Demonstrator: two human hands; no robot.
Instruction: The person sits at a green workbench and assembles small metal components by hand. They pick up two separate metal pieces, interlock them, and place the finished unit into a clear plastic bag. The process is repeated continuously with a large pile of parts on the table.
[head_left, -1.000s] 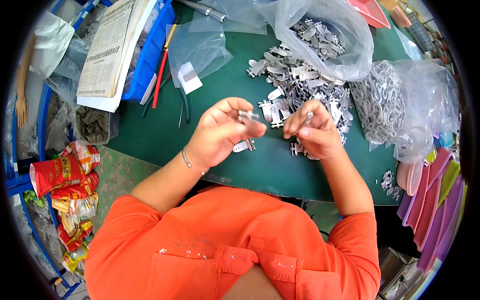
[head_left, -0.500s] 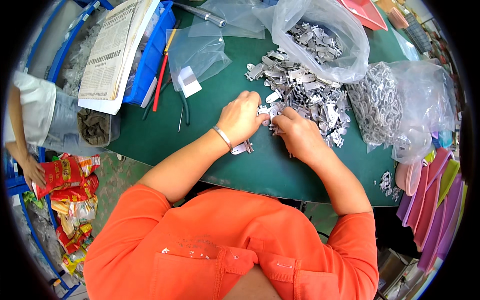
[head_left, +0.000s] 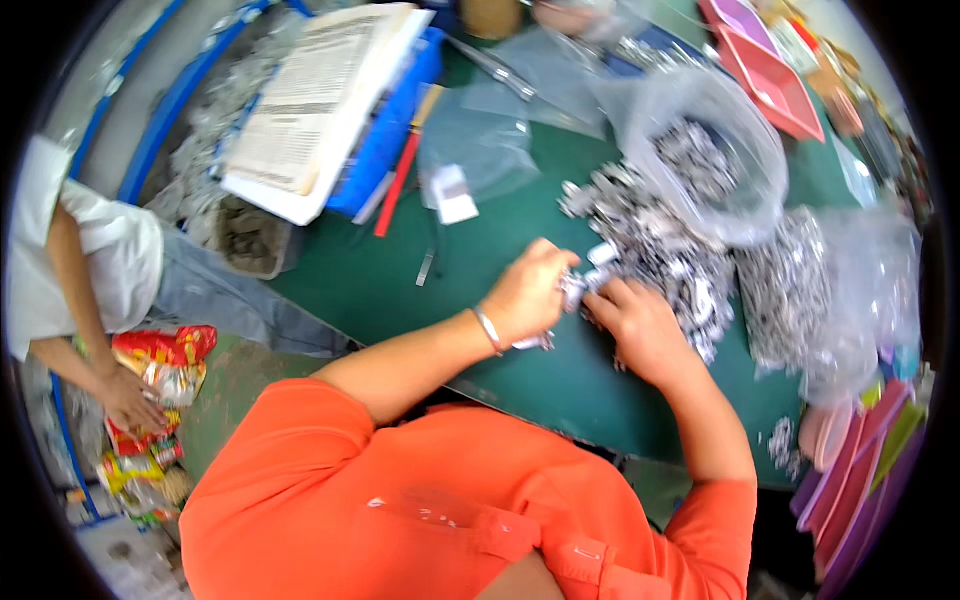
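Rather blurred, the metal pieces [head_left: 665, 250] look silvery-grey

pile of parts [head_left: 640, 232] lies on table [head_left: 375, 290], right of newspaper [head_left: 310, 110].

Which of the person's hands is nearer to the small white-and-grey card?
Left. In the picture, the left hand is below and right of the white-and-grey card; the right hand is farther right.

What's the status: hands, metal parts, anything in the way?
Left hand, right hand: both at metal parts, grips blurred. Parts heaped loose on table. Open plastic bag beyond hands, touching neither.
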